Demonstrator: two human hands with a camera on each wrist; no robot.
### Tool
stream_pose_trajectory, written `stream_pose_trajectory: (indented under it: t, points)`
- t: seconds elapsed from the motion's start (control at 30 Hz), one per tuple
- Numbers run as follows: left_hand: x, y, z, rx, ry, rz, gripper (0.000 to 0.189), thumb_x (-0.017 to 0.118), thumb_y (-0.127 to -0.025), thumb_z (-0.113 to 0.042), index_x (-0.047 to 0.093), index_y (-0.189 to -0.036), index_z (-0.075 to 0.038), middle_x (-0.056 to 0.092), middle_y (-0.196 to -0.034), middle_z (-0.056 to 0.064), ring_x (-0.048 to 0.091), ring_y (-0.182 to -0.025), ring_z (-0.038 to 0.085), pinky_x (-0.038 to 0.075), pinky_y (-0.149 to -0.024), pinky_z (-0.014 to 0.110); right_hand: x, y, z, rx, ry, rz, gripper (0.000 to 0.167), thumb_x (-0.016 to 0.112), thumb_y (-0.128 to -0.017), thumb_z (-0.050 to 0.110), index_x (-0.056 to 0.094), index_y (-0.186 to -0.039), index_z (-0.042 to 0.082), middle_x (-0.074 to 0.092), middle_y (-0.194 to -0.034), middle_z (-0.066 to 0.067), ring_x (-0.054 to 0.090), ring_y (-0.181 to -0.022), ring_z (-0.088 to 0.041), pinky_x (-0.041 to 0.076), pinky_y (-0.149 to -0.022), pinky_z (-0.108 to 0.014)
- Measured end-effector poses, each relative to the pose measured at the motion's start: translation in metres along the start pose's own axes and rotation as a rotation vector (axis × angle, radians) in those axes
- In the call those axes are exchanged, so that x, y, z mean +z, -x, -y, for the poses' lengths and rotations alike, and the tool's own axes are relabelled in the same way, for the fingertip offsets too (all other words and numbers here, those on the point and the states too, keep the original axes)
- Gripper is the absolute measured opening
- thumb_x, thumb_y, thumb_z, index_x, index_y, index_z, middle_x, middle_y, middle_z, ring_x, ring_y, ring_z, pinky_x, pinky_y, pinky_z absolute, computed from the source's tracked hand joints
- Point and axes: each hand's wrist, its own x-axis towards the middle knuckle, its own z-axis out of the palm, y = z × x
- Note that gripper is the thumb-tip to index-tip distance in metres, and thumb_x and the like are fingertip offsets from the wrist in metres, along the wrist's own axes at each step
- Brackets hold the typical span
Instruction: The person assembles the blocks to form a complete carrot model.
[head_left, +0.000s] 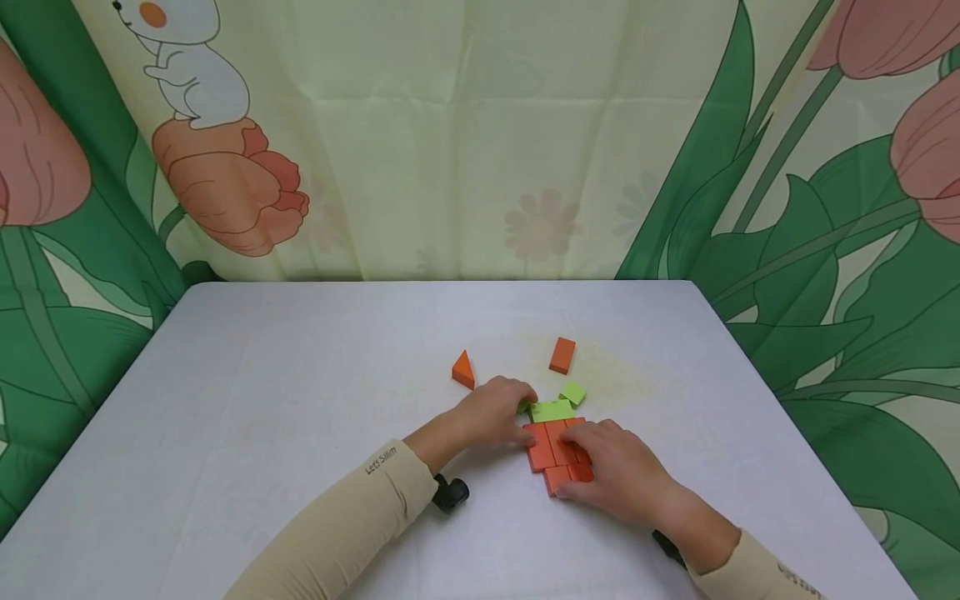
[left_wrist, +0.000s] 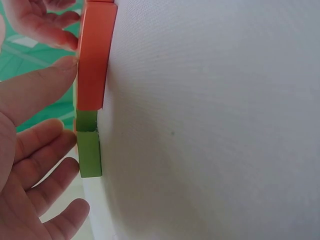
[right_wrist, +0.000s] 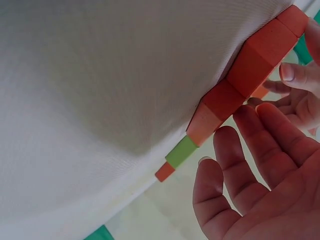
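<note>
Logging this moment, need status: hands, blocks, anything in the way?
Left hand at left side of packed orange blocks; right hand at right side. Green rectangular block along their far edge. No obstruction seen.

Smooth, matt blocks (head_left: 553, 446) — woven white cloth (head_left: 247, 417)

A hand could pass along the bench's (head_left: 225, 400) left edge or by its far right corner. The left grip (head_left: 491, 412) and right grip (head_left: 622, 468) hem in the red blocks (head_left: 553, 443); green blocks (head_left: 551, 410) obstruct their far-edge side. Farther on, a gap separates the orange triangle (head_left: 462, 371) and orange block (head_left: 562, 356).
</note>
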Motion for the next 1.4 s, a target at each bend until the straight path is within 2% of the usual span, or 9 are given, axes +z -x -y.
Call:
stream_pose_trajectory:
  t: [0.2, 0.33, 0.47, 0.57, 0.77, 0.97, 1.17, 1.4]
  points:
    - [0.001, -0.001, 0.001, -0.005, 0.007, 0.002, 0.054, 0.083, -0.084, -0.034, 0.064, -0.129, -0.012, 0.063, -0.123, -0.001, 0.052, -0.118, 0.018, 0.045, -0.099, 0.029, -0.006, -0.003, -0.004, 0.026, -0.064, 0.029, 0.060, 0.085, -0.078, 0.044, 0.065, -0.124, 0.012, 0.063, -0.114, 0.003, 0.053, -0.102, -0.019, 0.050, -0.085, -0.041]
    - [0.001, -0.002, 0.002, -0.005, 0.011, 0.006, 0.054, 0.083, -0.084, -0.034, 0.064, -0.130, -0.012, 0.063, -0.123, -0.001, 0.052, -0.116, 0.017, 0.046, -0.097, 0.029, -0.017, -0.013, -0.015, 0.065, -0.117, 0.011, 0.058, 0.083, -0.082, 0.036, 0.063, -0.130, 0.009, 0.062, -0.122, -0.004, 0.055, -0.111, -0.026, 0.051, -0.091, -0.047]
    - [0.002, -0.002, 0.004, -0.002, 0.008, 0.004, 0.055, 0.083, -0.084, -0.035, 0.064, -0.130, -0.012, 0.063, -0.123, -0.002, 0.052, -0.116, 0.017, 0.045, -0.098, 0.029, -0.029, -0.036, -0.032, 0.070, -0.118, -0.022, 0.057, 0.079, -0.087, 0.030, 0.059, -0.133, 0.003, 0.059, -0.131, -0.016, 0.056, -0.115, -0.036, 0.051, -0.091, -0.053]
    - [0.001, -0.002, 0.004, 0.005, 0.000, 0.001, 0.055, 0.083, -0.084, -0.036, 0.064, -0.130, -0.012, 0.063, -0.124, -0.001, 0.053, -0.116, 0.017, 0.045, -0.098, 0.029, -0.035, -0.059, -0.044, 0.083, -0.116, -0.015, 0.058, 0.076, -0.089, 0.029, 0.056, -0.136, 0.001, 0.057, -0.134, -0.020, 0.057, -0.114, -0.039, 0.050, -0.091, -0.053]
    - [0.000, -0.002, 0.005, 0.014, -0.004, -0.005, 0.055, 0.084, -0.083, -0.036, 0.064, -0.128, -0.012, 0.064, -0.123, -0.001, 0.053, -0.116, 0.018, 0.046, -0.097, 0.029, -0.039, -0.099, -0.058, 0.146, -0.136, 0.035, 0.061, 0.071, -0.093, 0.031, 0.051, -0.142, 0.000, 0.051, -0.141, -0.023, 0.051, -0.124, -0.042, 0.043, -0.100, -0.057]
    - [0.000, -0.001, 0.004, 0.012, -0.007, -0.002, 0.054, 0.084, -0.083, -0.035, 0.065, -0.127, -0.012, 0.064, -0.121, -0.002, 0.053, -0.115, 0.017, 0.046, -0.097, 0.028, -0.035, -0.124, -0.062, 0.192, -0.178, 0.073, 0.057, 0.068, -0.094, 0.024, 0.049, -0.144, 0.002, 0.049, -0.144, -0.021, 0.041, -0.135, -0.042, 0.035, -0.108, -0.059]
    - [0.000, -0.002, 0.003, 0.013, -0.018, 0.000, 0.053, 0.083, -0.083, -0.036, 0.065, -0.127, -0.012, 0.064, -0.121, -0.003, 0.054, -0.114, 0.016, 0.046, -0.096, 0.027, -0.029, -0.135, -0.065, 0.224, -0.208, 0.103, 0.057, 0.067, -0.094, 0.019, 0.048, -0.144, 0.002, 0.052, -0.139, -0.020, 0.045, -0.129, -0.039, 0.037, -0.107, -0.055]
    - [0.001, -0.002, 0.004, 0.011, -0.029, 0.000, 0.054, 0.083, -0.084, -0.037, 0.064, -0.128, -0.013, 0.064, -0.122, -0.003, 0.053, -0.115, 0.016, 0.046, -0.097, 0.027, -0.026, -0.138, -0.066, 0.245, -0.206, 0.084, 0.066, 0.072, -0.092, 0.031, 0.047, -0.145, 0.000, 0.054, -0.135, -0.021, 0.051, -0.115, -0.034, 0.044, -0.101, -0.050]
